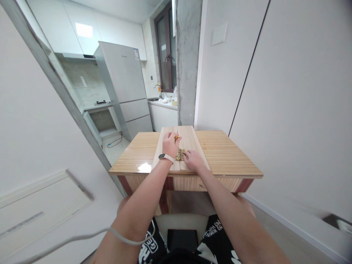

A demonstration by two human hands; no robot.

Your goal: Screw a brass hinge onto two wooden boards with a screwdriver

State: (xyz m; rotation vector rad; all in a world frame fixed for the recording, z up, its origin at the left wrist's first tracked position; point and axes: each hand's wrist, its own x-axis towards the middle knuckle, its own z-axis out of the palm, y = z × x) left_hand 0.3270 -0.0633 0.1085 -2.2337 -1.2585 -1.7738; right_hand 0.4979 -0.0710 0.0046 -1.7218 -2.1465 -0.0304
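Observation:
Two pale wooden boards [191,136] lie side by side on the table, a straight seam between them. Over the near part of that seam rests a brass hinge [179,155], its knuckle roughly along the joint. My right hand [194,160] is closed at the hinge's right leaf, fingertips on it; whether they also pinch something small is hidden. Farther up the seam, my left hand [170,145], with a watch [165,157] on its wrist, is closed around a small brass-coloured piece [176,138]. The fingers cover most of that piece, so its exact kind is unclear.
Under the boards stands a striped wooden table [228,156] with a drawer front [189,184]. A grey cable [82,236] passes over my left forearm. Walls flank both sides. Beyond are a fridge [123,73] and a counter [163,112] with a sink.

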